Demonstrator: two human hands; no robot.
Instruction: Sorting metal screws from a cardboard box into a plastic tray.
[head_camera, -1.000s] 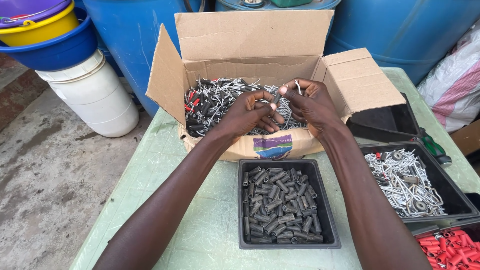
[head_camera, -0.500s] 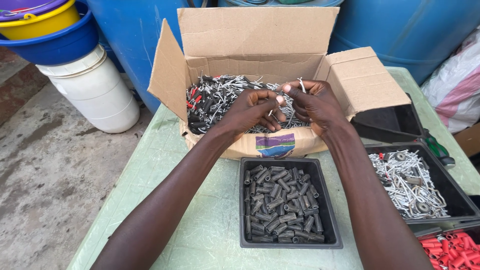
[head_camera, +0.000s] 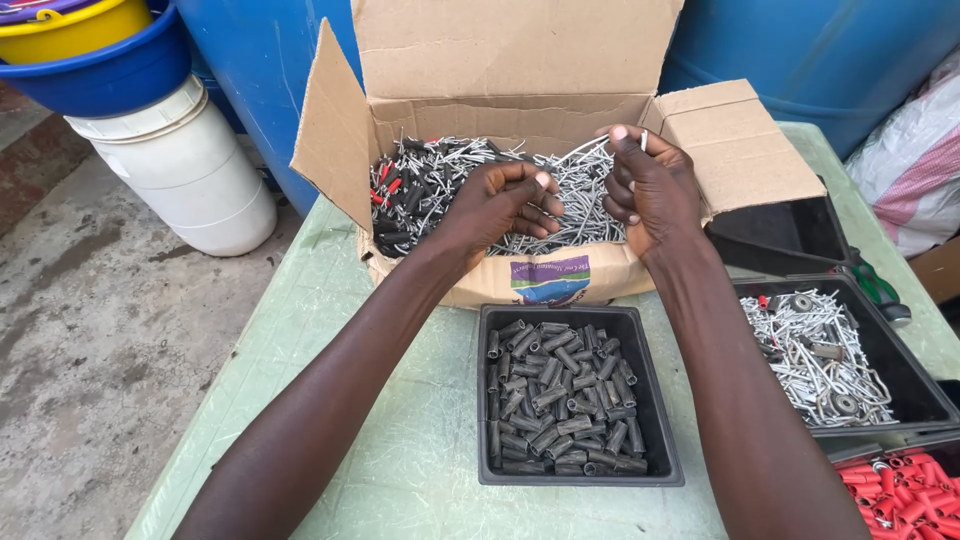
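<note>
Head view shows your right hand (head_camera: 655, 190) pinching a thin silver metal pin (head_camera: 643, 141) and your left hand (head_camera: 500, 205) curled, apparently empty, over the open cardboard box (head_camera: 520, 95) of mixed hardware; lift straight up, avoiding tangles.

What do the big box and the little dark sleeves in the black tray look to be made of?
Box: brown corrugated cardboard, matt, creased flaps. Sleeves: probably dull grey plastic, though grey metal is possible. Tray: likely black plastic, smooth with a slight sheen.
</note>
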